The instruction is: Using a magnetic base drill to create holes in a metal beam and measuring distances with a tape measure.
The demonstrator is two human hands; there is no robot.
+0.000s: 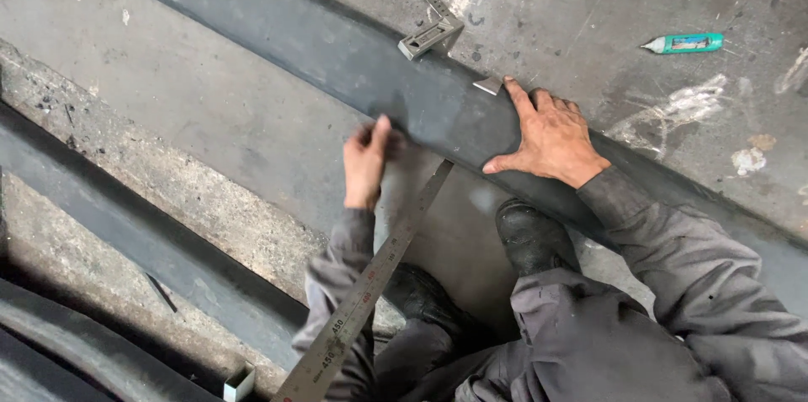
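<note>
1. Blurring at the left hand (366,162), so hard to tell if clenched or loose; fingers reaching up and touching the near edge of the long dark steel beam (337,53).
2. Running off the picture at both ends, that beam, so neither end showing; lying slantwise on the concrete floor (194,107).
3. Pressing flat on top of the beam, the right hand (551,137), fingers spread out and grasping nothing.
4. Lying just past the right fingertips, a small flat metal piece (488,85), touching the beam's far edge.
5. Leaning from the beam's near side down past the left arm, a long steel ruler (370,284); its lower end cut off at the bottom of the picture, and hard to see which hand is keeping it up.
6. Resting on the beam's far edge, a metal square (431,36), its thin blade running off the top of the picture.
7. Lying alone on the floor, well apart from both hands, a green marker (686,43).
8. Peeking out under the beam, two black boots (530,234), partly hidden by grey trousers and sleeves.
9. Stretching along the left side, another dark beam (126,234), cut off too.
10. Sitting at the bottom edge, a small shiny metal block (239,383), only half in view.
</note>
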